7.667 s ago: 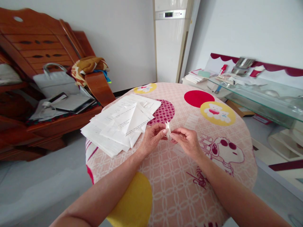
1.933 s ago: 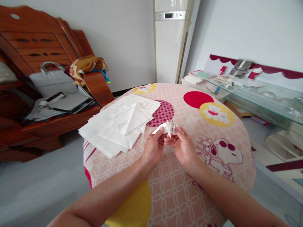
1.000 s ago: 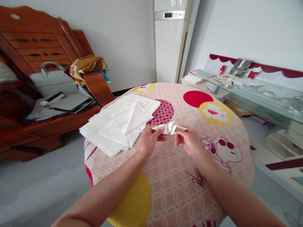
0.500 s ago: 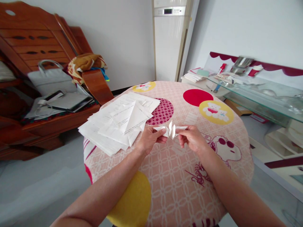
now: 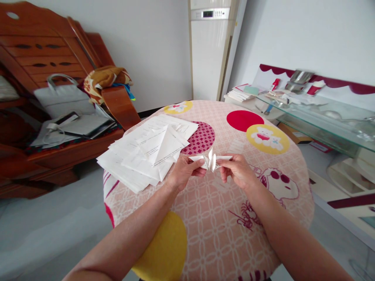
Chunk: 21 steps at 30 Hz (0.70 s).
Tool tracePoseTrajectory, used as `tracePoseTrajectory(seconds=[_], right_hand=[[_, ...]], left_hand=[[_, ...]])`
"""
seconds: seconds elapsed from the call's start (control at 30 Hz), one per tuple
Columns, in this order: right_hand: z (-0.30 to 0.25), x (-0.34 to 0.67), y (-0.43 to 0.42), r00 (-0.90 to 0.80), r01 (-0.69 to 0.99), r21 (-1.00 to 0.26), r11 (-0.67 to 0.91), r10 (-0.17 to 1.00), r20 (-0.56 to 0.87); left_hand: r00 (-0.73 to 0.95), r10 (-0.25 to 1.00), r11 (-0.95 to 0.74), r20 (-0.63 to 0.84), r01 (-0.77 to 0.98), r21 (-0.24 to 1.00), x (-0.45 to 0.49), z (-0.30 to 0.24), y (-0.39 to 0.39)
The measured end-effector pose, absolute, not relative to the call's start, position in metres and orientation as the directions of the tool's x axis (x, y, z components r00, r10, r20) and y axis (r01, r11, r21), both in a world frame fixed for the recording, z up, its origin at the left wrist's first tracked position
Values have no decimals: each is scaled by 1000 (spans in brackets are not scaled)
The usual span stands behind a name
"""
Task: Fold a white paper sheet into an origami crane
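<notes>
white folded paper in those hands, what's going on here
A person's bare left hand and bare right hand pinch opposite ends of a small folded white paper piece, its pointed flaps sticking up in the middle. They hold it over a pink patterned tablecloth. Left of it lies a spread stack of white printed sheets.

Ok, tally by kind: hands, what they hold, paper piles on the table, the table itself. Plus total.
Bare hands: 2, left hand and right hand
Small folded white paper piece, held between them: 1
Spread pile of white paper sheets, counted as one (sheets overlap too much to count): 1
Round table with pink patterned cloth: 1
Total: 5
</notes>
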State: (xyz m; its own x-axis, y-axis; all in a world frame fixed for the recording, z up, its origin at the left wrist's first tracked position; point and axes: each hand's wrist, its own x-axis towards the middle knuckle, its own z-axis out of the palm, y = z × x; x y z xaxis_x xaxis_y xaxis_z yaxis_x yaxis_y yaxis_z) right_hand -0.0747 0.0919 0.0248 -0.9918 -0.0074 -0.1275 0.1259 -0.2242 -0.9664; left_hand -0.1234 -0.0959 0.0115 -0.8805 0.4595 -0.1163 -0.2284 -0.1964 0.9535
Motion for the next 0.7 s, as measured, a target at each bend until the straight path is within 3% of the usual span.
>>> tracePoseTrajectory(seconds=[0.13,0.5,0.7], right_hand=[[22,-75,88,-994,60,-955,-291,71,-84],[12,-77,72,-974,12,-802,-598,174,-144],[12,-78,68,-977,7,-736,-677,153,-150]], left_hand=[[-908,407,-250,-103,-220,943,-121,11,-93],[-958,244,-497,-151,-258,829,-110,14,-80],[-946,285,-557,-156,-295,776,-108,14,-78]])
